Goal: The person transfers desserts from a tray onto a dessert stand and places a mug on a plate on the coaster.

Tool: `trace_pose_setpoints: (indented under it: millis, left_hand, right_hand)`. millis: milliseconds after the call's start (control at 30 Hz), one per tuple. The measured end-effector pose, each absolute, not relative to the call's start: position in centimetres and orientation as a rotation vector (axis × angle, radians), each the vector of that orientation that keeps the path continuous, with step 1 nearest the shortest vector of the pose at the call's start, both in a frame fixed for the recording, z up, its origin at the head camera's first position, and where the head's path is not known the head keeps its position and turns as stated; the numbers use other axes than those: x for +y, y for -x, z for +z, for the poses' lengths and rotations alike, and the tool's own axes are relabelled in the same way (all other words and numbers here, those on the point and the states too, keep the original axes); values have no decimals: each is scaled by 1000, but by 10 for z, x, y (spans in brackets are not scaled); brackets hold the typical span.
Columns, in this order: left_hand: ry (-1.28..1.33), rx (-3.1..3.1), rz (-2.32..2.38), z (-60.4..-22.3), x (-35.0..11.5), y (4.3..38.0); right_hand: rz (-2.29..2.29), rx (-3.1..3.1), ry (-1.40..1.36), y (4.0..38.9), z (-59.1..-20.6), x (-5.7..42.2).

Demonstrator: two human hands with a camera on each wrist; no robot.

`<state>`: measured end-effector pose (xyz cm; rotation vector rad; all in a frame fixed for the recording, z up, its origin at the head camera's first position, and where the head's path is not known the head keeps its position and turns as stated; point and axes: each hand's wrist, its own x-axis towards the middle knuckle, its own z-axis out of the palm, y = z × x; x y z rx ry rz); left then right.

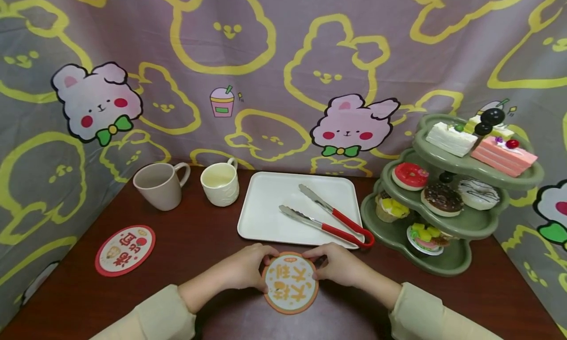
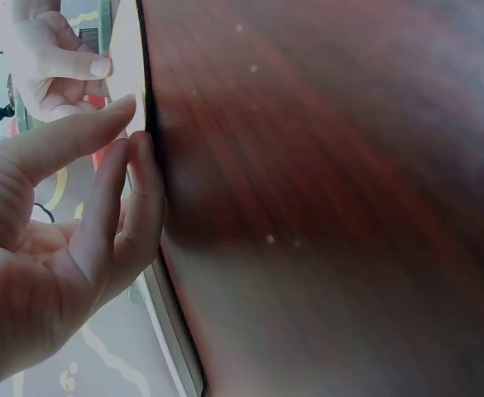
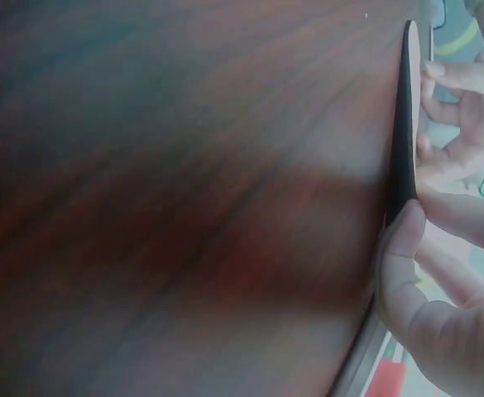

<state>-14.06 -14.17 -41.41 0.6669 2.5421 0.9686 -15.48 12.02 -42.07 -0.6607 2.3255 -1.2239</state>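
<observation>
A round coaster [image 1: 291, 283] with an orange rim and yellow characters is held between both hands, low over the front middle of the table. My left hand [image 1: 249, 267] pinches its left edge, thumb on the near side. From the opposite edge my right hand [image 1: 335, 265] pinches it too. In the right wrist view the coaster [image 3: 404, 116] appears edge-on, its dark underside close over the wood, with the right hand's fingertips [image 3: 409, 219] at the rim. The left wrist view shows the left hand [image 2: 68, 223] at the coaster's thin edge.
Behind the hands lies a white tray [image 1: 261, 207] with red-handled tongs [image 1: 341, 227] on it. A grey mug [image 1: 159, 187], a cream cup [image 1: 220, 185] and a red-rimmed coaster [image 1: 125, 250] are at left. At right stands a green tiered stand [image 1: 460, 266] bearing cakes and donuts.
</observation>
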Motion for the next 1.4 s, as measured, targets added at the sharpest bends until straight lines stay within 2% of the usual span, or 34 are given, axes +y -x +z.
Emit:
trace_pose_setpoints:
  millis: [633,1033,1400]
  left_hand:
    - [-673,2296,1279,-407,-156,146]
    - [-848,2655,1273,-379,-172,157]
    - [-715,2937,1469,-358,-200,165]
  right_hand:
    - [-1264,2343,675,151,-424,148]
    - [-1226,2360,622,150,-423,160]
    - [-1219,2368,627,149,-421,176]
